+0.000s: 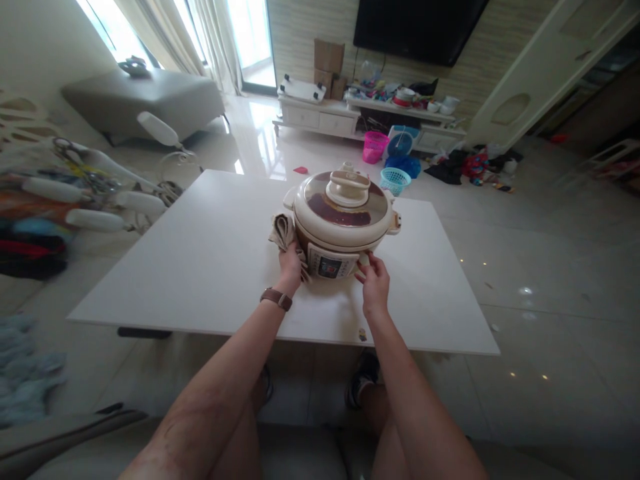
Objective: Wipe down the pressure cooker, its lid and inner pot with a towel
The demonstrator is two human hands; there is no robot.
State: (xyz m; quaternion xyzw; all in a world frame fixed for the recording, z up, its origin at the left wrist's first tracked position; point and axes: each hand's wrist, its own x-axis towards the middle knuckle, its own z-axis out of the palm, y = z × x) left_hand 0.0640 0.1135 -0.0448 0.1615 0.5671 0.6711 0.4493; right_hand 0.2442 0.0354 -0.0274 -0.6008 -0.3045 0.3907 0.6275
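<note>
**Both hands at the cooker, table centre**

Obs. 1: A round cream-and-brown electric cooker (341,217) stands upright near the middle of a white rectangular table (200,267). Its lid is on, with the cream lid knob (348,187) on top. Its small dark control panel (330,265) faces the person.

Obs. 2: The left hand (291,263) is at the cooker's lower left front, just left of the panel. Its fingers are closed over a crumpled beige cloth (283,232). The cloth is pressed against the cooker's side wall and bunches up past the hand towards the left lid handle. A brown-strapped wristwatch (277,298) sits on that wrist.

Obs. 3: The right hand (374,280) is at the cooker's lower right front, just right of the panel. Its fingers are bent, with the tips touching a cream part of the body. I cannot tell whether it grips or only rests there.

Obs. 4: The cooker lies directly ahead of both hands, between them and the table's far edge. The panel shows in the gap between the hands.

Obs. 5: On the floor beyond the table are a pink plastic basket (374,145) and a small teal mesh basket (395,179), well apart from the cooker
</note>
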